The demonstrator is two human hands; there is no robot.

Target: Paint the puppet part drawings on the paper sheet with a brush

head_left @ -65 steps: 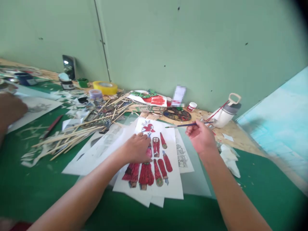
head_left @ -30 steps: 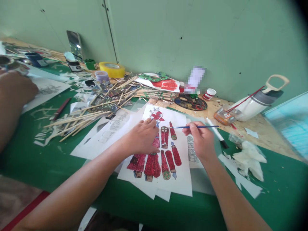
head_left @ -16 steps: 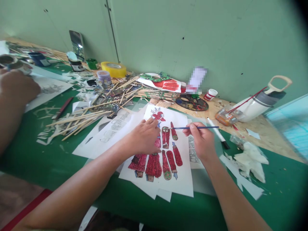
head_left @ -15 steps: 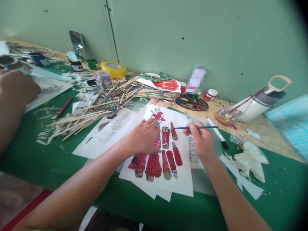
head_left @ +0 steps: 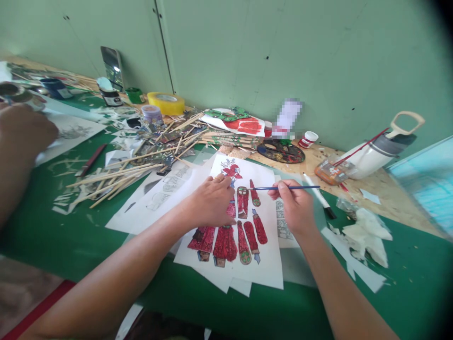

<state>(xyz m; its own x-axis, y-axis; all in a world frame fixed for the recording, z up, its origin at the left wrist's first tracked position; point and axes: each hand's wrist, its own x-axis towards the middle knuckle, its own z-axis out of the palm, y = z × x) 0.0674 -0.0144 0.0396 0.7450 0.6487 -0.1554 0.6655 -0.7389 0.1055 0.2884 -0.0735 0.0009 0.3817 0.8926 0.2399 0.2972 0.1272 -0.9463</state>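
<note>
A white sheet (head_left: 269, 264) with painted red, green and blue figure parts lies on the table in front of me. My left hand (head_left: 214, 200) rests flat on it, fingers stretched out, covering some of the drawing. A thin blue paintbrush (head_left: 299, 187) is pinched in my right hand (head_left: 295, 205), just right of the sheet. The brush tip points left, at the green patch on top of a red painted piece (head_left: 242, 200); whether it touches the paper I cannot tell. Other drawn sheets (head_left: 123, 215) lie partly underneath.
Thin wooden sticks (head_left: 116, 182) and scraps pile up on the left. Behind are yellow tape (head_left: 166, 103), paint jars (head_left: 134, 95) and a dark palette (head_left: 281, 151). A black-capped marker (head_left: 320, 196) and a white flask (head_left: 375, 153) stand right. Another person's hand (head_left: 26, 127) works at far left.
The view has shifted very slightly. Both my hands and the brush keep almost the same place over the sheet.
</note>
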